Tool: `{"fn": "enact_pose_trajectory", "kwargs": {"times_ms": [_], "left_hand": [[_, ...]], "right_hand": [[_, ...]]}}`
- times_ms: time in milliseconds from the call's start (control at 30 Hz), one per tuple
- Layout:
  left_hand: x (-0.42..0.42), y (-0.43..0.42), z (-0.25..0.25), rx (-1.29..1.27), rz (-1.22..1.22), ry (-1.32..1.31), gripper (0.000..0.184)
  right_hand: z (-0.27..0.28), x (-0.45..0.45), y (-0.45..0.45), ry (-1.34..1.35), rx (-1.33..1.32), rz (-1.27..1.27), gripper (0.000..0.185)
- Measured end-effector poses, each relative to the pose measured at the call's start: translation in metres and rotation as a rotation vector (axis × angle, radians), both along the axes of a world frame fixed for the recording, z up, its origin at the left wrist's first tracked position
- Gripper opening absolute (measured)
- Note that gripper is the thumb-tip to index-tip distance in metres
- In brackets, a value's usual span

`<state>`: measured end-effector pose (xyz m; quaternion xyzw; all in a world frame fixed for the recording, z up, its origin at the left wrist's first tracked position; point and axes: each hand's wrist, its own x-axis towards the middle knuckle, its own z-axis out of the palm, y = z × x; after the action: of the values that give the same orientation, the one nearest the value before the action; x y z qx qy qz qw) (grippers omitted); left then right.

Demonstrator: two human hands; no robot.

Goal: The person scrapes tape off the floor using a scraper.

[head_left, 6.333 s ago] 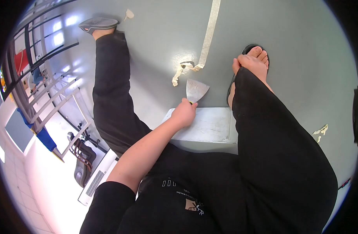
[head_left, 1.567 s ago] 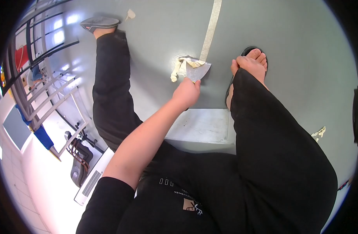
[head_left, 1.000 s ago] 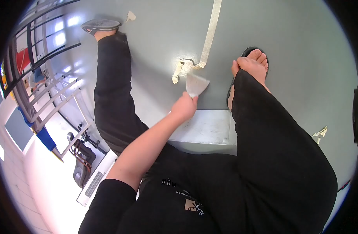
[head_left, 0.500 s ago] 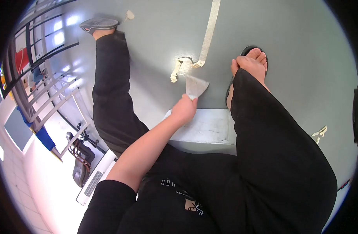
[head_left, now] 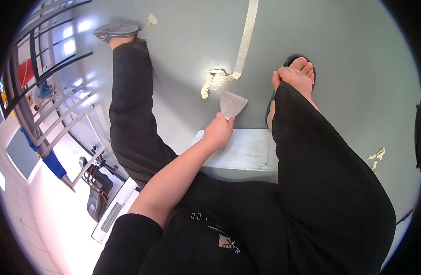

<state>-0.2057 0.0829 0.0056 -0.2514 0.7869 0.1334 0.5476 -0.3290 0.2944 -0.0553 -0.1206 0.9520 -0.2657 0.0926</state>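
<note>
My left hand [head_left: 218,131] is closed around the short handle of a putty knife [head_left: 233,104], its wide pale blade pointing away from me, low over the grey floor. Most of the handle is hidden by my fingers. Just beyond the blade lies a rough-edged patch [head_left: 216,81] with a raised, cream-coloured rim. The blade and this patch are apart. From the patch, a pale strip like masking tape [head_left: 247,39] runs away across the floor. My right hand does not show.
A white box-like surface [head_left: 240,149] lies between my legs. My feet are either side, one in a grey sandal [head_left: 116,30], one in a black sandal [head_left: 268,112]. Pale flakes [head_left: 376,156] lie right. Metal frames [head_left: 59,117] and a dark chair [head_left: 99,190] stand left.
The putty knife and my left hand have shifted very slightly right and toward me. The patch and tape strip look the same.
</note>
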Motion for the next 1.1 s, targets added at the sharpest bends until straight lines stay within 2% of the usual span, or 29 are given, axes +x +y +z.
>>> {"fn": "enact_pose_trajectory", "kwargs": {"times_ms": [100, 167, 233, 300, 400, 467, 567, 600, 667, 767, 933, 1033, 1100], "left_hand": [[-0.020, 0.007, -0.002, -0.009, 0.027, 0.049, 0.049], [-0.048, 0.009, -0.005, -0.020, 0.035, 0.112, 0.050], [-0.065, 0.007, -0.006, 0.022, 0.154, 0.012, 0.050], [-0.046, 0.003, 0.000, 0.006, 0.051, 0.108, 0.050], [-0.001, -0.001, -0.002, -0.052, 0.003, 0.076, 0.050], [0.009, 0.000, -0.001, -0.031, 0.047, 0.017, 0.052], [-0.012, 0.003, -0.010, -0.020, 0.030, 0.119, 0.052], [-0.042, 0.004, -0.004, 0.006, 0.110, 0.069, 0.053], [-0.067, 0.005, -0.005, -0.006, 0.090, 0.070, 0.053], [-0.053, 0.000, -0.001, -0.035, 0.081, 0.064, 0.052], [0.015, 0.004, -0.003, -0.021, 0.002, 0.066, 0.052], [0.000, 0.005, -0.007, -0.022, 0.001, 0.078, 0.053], [-0.056, 0.006, -0.005, -0.001, 0.058, 0.078, 0.051]], "right_hand": [[-0.002, 0.001, 0.002, 0.017, -0.109, 0.012, 0.025], [-0.005, 0.001, 0.002, 0.024, -0.025, 0.028, 0.024], [0.001, 0.000, 0.000, 0.039, 0.072, 0.019, 0.025], [0.004, -0.002, -0.004, 0.057, 0.153, -0.002, 0.026], [0.002, -0.002, -0.003, 0.029, 0.075, 0.016, 0.026], [-0.004, 0.001, 0.000, 0.088, -0.099, -0.001, 0.026], [0.000, 0.000, 0.001, 0.012, -0.054, 0.023, 0.026], [0.000, 0.000, 0.000, 0.011, -0.055, 0.029, 0.026], [-0.001, 0.000, 0.000, 0.050, -0.015, 0.018, 0.027], [-0.002, 0.000, -0.001, 0.022, 0.080, 0.022, 0.027], [-0.003, 0.001, 0.001, 0.048, -0.011, 0.008, 0.027], [-0.003, 0.001, 0.001, 0.053, -0.005, 0.021, 0.026], [-0.003, 0.001, 0.000, 0.049, 0.045, 0.040, 0.027]]}}
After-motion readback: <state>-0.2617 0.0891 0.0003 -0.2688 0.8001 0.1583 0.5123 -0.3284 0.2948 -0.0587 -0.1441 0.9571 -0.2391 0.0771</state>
